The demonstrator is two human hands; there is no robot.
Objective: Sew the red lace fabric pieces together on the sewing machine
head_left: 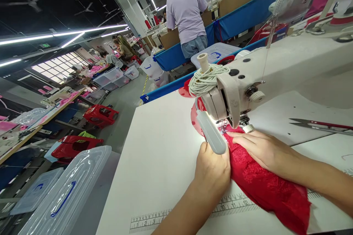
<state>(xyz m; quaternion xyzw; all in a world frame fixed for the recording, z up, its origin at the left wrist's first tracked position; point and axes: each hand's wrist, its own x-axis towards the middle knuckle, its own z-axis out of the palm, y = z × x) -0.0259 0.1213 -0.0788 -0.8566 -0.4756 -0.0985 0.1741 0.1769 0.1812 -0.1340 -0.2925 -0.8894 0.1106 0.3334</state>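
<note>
A piece of red lace fabric (264, 183) lies on the white sewing table (149, 161), its upper end under the needle area of a sewing machine (298, 62). My left hand (213, 165) is closed at the fabric's left edge, its fingertips partly hidden behind a grey lamp (211, 132). My right hand (261, 150) lies flat on top of the cloth with fingers stretched toward the presser foot (223, 129). More red fabric (197, 119) shows behind the machine head.
Thread snips (322, 125) lie on the table at the right. A ruler scale (154, 220) is printed along the front. Lidded plastic boxes (74, 187) and red stools (100, 114) stand left of the table. A person in a lilac shirt (186, 11) stands beyond.
</note>
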